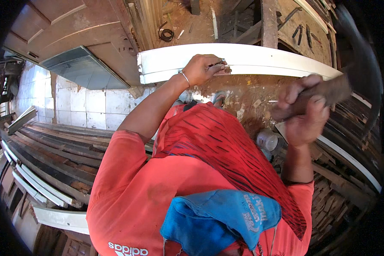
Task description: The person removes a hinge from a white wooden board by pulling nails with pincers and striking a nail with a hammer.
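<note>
My left hand (202, 69), with a bracelet at the wrist, rests on a long white board (251, 55) lying across in front of me. Its fingers are closed in a pinch at the board's near edge, and what they hold is too small to make out. Raised to the right of the board, my right hand (305, 113) is wrapped round the brown handle (315, 96) of a tool. Motion smears this tool, and its dark far end runs into the shadow at the right rim, so its kind is unclear.
Pliers (300, 35) and other hand tools lie on a wooden bench at the far right. A brown panelled door (72, 21) stands far left. Stacked timber (59, 149) fills the left side, with more lengths on the right. A clear plastic container (267, 140) sits near my right forearm.
</note>
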{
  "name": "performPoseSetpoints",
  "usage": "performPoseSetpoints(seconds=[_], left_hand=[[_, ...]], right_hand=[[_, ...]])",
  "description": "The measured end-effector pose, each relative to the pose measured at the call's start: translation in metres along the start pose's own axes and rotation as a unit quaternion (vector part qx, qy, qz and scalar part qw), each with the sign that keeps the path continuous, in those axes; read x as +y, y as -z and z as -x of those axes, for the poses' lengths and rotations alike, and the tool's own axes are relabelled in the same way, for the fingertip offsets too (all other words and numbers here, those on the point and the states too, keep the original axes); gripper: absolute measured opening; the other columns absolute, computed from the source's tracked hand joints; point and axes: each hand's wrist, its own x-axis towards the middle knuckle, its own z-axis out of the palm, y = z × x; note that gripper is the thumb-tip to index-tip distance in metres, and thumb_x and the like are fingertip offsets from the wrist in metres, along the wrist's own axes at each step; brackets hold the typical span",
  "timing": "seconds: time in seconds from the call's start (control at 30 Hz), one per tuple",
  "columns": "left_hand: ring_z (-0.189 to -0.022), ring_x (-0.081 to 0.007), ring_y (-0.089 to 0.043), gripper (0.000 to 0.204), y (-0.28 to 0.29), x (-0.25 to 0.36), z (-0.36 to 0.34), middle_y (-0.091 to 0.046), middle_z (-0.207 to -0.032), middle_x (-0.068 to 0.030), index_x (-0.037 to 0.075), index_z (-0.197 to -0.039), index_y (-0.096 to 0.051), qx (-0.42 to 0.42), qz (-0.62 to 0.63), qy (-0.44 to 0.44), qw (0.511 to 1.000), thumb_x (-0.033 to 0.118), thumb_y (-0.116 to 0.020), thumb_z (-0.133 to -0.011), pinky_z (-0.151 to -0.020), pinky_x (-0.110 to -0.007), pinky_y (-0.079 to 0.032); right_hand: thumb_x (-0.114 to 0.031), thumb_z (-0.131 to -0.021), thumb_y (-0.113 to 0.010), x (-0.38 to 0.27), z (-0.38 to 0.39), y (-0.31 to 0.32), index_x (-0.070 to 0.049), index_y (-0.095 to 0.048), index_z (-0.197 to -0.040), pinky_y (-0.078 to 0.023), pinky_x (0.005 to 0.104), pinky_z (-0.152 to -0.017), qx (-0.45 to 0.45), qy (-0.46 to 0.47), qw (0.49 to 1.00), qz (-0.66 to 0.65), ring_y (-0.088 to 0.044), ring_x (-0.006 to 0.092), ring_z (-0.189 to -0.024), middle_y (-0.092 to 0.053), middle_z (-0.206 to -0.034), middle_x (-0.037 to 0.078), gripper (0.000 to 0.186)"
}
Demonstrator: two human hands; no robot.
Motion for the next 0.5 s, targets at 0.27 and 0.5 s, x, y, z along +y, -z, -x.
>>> performPoseSetpoints(seconds=[0.27,0.5], left_hand=[[-0.078,-0.0286,-0.066,0.03,-0.002,-0.001,0.004,-0.069,-0.083,-0.0158,0.0,-0.093,-0.069,-0.036,-0.003,0.068,0.997,0.029,-0.064,-0.099,-0.075,-0.039,-0.052],[-0.061,-0.0134,-0.053,0.074,-0.03,-0.004,-0.031,-0.055,-0.06,-0.0071,0.0,-0.067,-0.058,0.052,0.316,0.191,0.928,0.055,-0.03,-0.109,-0.062,-0.031,-0.042]], right_hand=[[-0.039,-0.099,-0.067,0.054,0.004,0.064,-0.007,-0.06,-0.095,-0.042,0.0269,-0.045,-0.089,-0.405,0.879,0.236,-0.052,0.0103,-0.048,-0.053,-0.062,0.001,0.033],[-0.034,-0.094,-0.073,0.117,0.017,0.123,-0.008,-0.06,-0.093,-0.042,0.0281,-0.045,0.055,-0.401,0.887,0.222,-0.052,0.0117,-0.049,-0.054,-0.063,0.001,0.029]])
